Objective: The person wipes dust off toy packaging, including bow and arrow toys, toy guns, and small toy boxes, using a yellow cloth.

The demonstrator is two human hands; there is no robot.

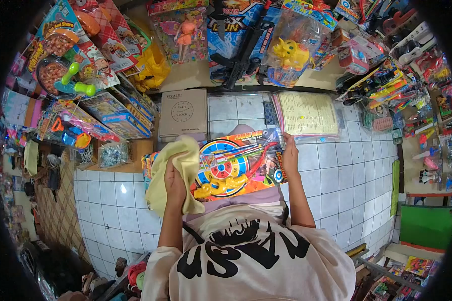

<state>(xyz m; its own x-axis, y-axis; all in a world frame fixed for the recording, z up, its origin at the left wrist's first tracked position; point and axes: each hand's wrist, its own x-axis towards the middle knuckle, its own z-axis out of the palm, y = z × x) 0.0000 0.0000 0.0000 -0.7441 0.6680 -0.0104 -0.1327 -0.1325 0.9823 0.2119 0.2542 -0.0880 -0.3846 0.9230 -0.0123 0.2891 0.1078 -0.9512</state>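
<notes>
A pale yellow cloth is bunched in my left hand, whose fingers are closed on it. It drapes over the left part of a toy bow-and-target pack, which lies tilted across my lap. The pack's card carries a round target, a red bow and a yellow plastic piece under clear wrapping. At its right edge, my right hand grips the card, fingers partly hidden. Just beyond that hand lies a plastic-covered stack of printed sheets. A brown wall clock box stands past the cloth.
White floor tiles surround me. Ahead, a shelf bears a doll pack, a black toy gun and a yellow toy in plastic. Boxed toys crowd the left, and hanging toys line the right.
</notes>
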